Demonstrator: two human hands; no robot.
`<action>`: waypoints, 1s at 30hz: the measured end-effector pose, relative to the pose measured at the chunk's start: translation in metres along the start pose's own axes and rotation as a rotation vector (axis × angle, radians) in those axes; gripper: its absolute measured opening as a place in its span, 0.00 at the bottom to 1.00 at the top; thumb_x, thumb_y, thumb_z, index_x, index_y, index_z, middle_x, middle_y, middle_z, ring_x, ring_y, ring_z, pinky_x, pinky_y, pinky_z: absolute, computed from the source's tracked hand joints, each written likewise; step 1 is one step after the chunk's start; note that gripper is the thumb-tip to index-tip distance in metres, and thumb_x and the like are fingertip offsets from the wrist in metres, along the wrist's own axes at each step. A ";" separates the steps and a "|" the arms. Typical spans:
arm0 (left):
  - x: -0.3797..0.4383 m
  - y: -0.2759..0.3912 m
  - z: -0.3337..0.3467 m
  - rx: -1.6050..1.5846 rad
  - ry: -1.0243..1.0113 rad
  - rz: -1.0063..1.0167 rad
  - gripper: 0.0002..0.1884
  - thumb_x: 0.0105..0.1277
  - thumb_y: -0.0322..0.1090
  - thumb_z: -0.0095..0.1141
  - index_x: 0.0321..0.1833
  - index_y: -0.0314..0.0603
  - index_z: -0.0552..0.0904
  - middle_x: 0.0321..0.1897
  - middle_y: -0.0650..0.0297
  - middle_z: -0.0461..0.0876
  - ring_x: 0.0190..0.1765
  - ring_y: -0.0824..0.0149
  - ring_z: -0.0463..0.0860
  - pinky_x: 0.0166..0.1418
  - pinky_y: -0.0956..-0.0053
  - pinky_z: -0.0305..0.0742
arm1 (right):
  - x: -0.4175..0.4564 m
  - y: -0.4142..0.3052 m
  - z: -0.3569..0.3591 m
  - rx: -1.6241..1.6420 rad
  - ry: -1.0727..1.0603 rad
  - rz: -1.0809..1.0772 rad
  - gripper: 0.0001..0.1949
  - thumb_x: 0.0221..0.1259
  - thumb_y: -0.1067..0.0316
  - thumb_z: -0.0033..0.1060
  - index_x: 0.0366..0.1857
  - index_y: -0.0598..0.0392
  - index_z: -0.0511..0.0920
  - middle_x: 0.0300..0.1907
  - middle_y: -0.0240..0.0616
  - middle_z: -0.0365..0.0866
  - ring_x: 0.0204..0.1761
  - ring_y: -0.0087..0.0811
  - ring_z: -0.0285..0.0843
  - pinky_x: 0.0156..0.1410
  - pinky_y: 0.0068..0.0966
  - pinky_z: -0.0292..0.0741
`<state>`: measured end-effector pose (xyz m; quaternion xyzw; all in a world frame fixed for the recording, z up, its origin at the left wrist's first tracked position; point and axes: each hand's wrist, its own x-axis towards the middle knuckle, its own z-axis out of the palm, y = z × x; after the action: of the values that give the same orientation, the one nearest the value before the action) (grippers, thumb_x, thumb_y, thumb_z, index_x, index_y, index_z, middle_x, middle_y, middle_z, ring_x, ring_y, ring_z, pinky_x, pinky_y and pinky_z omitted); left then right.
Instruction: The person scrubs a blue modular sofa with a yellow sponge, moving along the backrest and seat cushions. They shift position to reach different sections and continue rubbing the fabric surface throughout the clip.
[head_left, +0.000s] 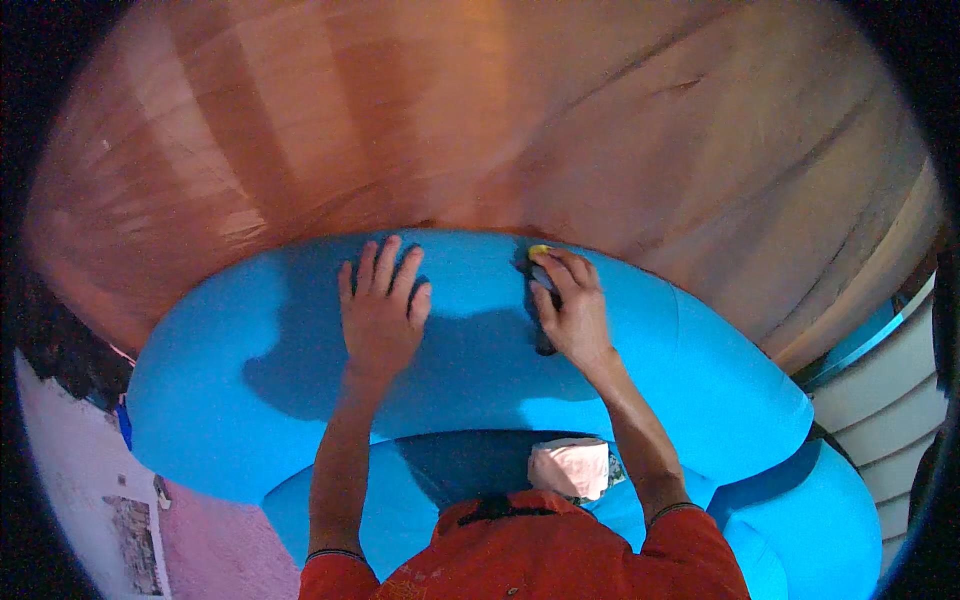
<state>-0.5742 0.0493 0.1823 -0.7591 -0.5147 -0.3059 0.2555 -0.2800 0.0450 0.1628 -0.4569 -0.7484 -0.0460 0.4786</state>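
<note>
In front of me is the rounded back of a blue upholstered seat, probably a sofa (480, 274). My left hand (384, 319) rests on it palm down, fingers spread, with nothing held. To its right, my right hand (576, 307) grips a small hand tool (541, 279) that has a yellow end and a dark body. Most of the tool is hidden under the fingers, so its kind cannot be told. It appears to be against the blue fabric near the upper edge. Shadows of my arms and body fall across the backrest.
Behind the backrest hangs a large orange-brown cloth (465, 127). On the blue seat below lies a pale folded cloth (570, 466). A blue armrest (817, 517) stands at lower right, beside pale slatted panels (885, 427). Pinkish ground (225, 540) shows at lower left.
</note>
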 end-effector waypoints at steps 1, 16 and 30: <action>0.002 -0.007 -0.003 0.020 0.012 -0.024 0.25 0.81 0.48 0.61 0.76 0.52 0.86 0.81 0.54 0.80 0.83 0.42 0.75 0.85 0.30 0.62 | 0.012 -0.006 0.009 0.026 -0.004 -0.011 0.22 0.70 0.72 0.73 0.68 0.55 0.86 0.69 0.53 0.84 0.71 0.58 0.80 0.78 0.50 0.78; -0.001 -0.012 -0.002 0.059 0.050 -0.082 0.24 0.82 0.45 0.58 0.77 0.50 0.85 0.82 0.55 0.79 0.84 0.43 0.74 0.87 0.29 0.59 | 0.037 -0.051 0.035 0.137 -0.102 -0.186 0.23 0.69 0.71 0.77 0.68 0.52 0.86 0.71 0.51 0.82 0.70 0.59 0.81 0.76 0.51 0.81; -0.017 -0.068 -0.023 0.139 0.070 -0.173 0.22 0.82 0.44 0.58 0.75 0.52 0.87 0.81 0.58 0.80 0.84 0.45 0.74 0.90 0.36 0.56 | 0.041 -0.074 0.052 0.206 -0.243 -0.508 0.31 0.61 0.63 0.85 0.71 0.43 0.85 0.77 0.43 0.78 0.77 0.61 0.74 0.82 0.54 0.78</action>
<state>-0.6477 0.0458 0.1907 -0.6811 -0.5890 -0.3167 0.2982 -0.3736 0.0546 0.1931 -0.2062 -0.8912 -0.0330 0.4026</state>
